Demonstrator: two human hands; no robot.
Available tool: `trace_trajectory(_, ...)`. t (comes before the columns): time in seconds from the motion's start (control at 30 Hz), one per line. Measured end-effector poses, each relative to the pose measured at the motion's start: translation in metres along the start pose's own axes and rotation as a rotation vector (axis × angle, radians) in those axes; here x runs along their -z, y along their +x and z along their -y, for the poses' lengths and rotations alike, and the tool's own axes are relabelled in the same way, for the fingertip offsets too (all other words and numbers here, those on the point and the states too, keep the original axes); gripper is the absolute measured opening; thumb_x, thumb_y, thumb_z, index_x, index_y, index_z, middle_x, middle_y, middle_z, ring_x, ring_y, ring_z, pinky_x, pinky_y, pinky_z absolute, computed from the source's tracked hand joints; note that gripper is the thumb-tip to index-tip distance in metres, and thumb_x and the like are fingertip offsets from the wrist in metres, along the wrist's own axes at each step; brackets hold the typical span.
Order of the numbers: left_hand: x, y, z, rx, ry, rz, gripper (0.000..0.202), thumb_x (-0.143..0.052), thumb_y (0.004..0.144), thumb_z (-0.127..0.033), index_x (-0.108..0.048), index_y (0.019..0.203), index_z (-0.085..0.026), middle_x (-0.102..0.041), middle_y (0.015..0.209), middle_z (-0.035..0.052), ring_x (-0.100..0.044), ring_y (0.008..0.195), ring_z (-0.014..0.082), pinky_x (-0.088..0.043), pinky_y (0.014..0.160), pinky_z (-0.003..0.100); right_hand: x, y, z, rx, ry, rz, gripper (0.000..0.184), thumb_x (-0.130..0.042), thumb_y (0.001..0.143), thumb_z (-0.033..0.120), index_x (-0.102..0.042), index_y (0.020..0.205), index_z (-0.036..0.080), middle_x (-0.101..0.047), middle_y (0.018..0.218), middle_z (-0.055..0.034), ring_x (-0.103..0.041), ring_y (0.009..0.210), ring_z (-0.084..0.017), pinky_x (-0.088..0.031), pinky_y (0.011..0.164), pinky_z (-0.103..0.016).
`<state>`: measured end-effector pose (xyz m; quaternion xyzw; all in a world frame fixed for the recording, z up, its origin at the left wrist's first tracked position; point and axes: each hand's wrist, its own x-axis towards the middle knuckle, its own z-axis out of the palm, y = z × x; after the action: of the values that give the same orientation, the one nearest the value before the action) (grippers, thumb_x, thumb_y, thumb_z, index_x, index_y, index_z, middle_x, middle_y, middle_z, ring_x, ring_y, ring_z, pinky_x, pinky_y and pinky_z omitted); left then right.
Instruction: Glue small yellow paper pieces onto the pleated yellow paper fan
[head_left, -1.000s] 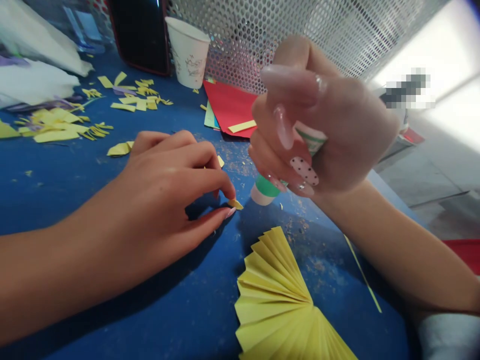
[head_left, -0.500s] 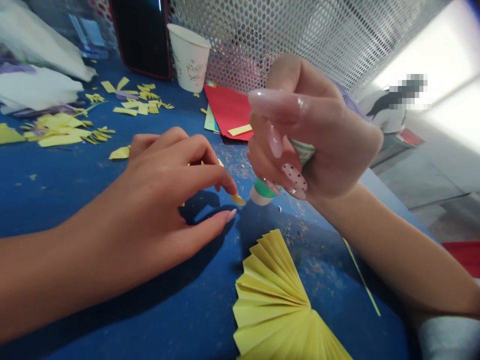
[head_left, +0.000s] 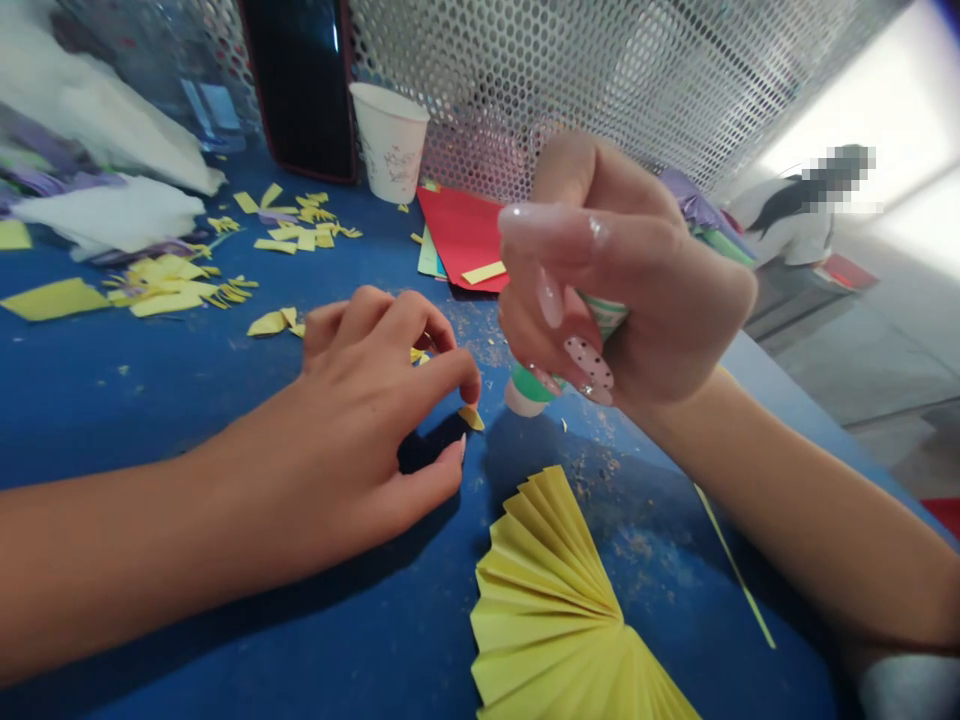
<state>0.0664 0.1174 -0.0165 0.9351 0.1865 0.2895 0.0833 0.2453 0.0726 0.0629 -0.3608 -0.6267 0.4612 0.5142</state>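
Two bare hands work low over the scuffed blue tabletop as I watch through the head camera. The right hand is clenched in a fist around a white glue tube with a green band, tilted so its nozzle end points down and left, just above the table. The left hand lies knuckles up with its fingers curled but clasped round nothing; its forefinger tip rests on a tiny yellow paper scrap, the thumb lying apart below it. That scrap sits on the table between the forefinger and the glue nozzle, just beside both. Nearer to me lies a pleated yellow paper fan, spread flat, with a thin yellow paper strip to its right under the right forearm. Farther back I see a red paper sheet, a white paper cup, scattered yellow paper offcuts, and a perforated metal screen behind them
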Motion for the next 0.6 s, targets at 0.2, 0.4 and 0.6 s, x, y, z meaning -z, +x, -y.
trace_trajectory(0.2, 0.002, -0.003, -0.003, 0.017, 0.015, 0.014, 0.019, -0.059, 0.089, -0.033, -0.065, 0.106, -0.026, -0.055, 0.116, 0.0079, -0.049, 0.109, 0.0318, -0.035, 0.091, 0.049, -0.001, -0.003, -0.001, 0.042, 0.034, -0.018, 0.033, -0.061, 0.085, 0.007, -0.046, 0.058, 0.021, -0.046, 0.042, 0.0098, -0.038, 0.033, -0.006, -0.030, 0.036, -0.024)
trace_trajectory(0.4, 0.016, -0.008, -0.010, -0.009, 0.013, -0.133, 0.032, -0.063, 0.089, -0.036, -0.058, 0.120, -0.026, -0.055, 0.125, 0.0071, -0.049, 0.118, 0.0304, -0.035, 0.100, 0.051, 0.003, -0.005, 0.004, 0.118, -0.008, -0.030, 0.027, -0.061, 0.087, 0.011, -0.052, 0.064, 0.021, -0.046, 0.044, 0.0097, -0.039, 0.034, -0.006, -0.030, 0.037, -0.024)
trace_trajectory(0.6, 0.022, -0.010, -0.020, -0.040, -0.121, -0.388, 0.035, -0.056, 0.083, -0.016, -0.051, 0.118, -0.022, -0.053, 0.124, 0.0083, -0.050, 0.122, 0.0284, -0.037, 0.106, 0.052, -0.004, -0.009, -0.008, 0.214, 0.012, -0.224, 0.032, -0.058, 0.085, 0.011, -0.044, 0.059, 0.023, -0.044, 0.041, 0.0089, -0.038, 0.032, -0.008, -0.031, 0.036, -0.026)
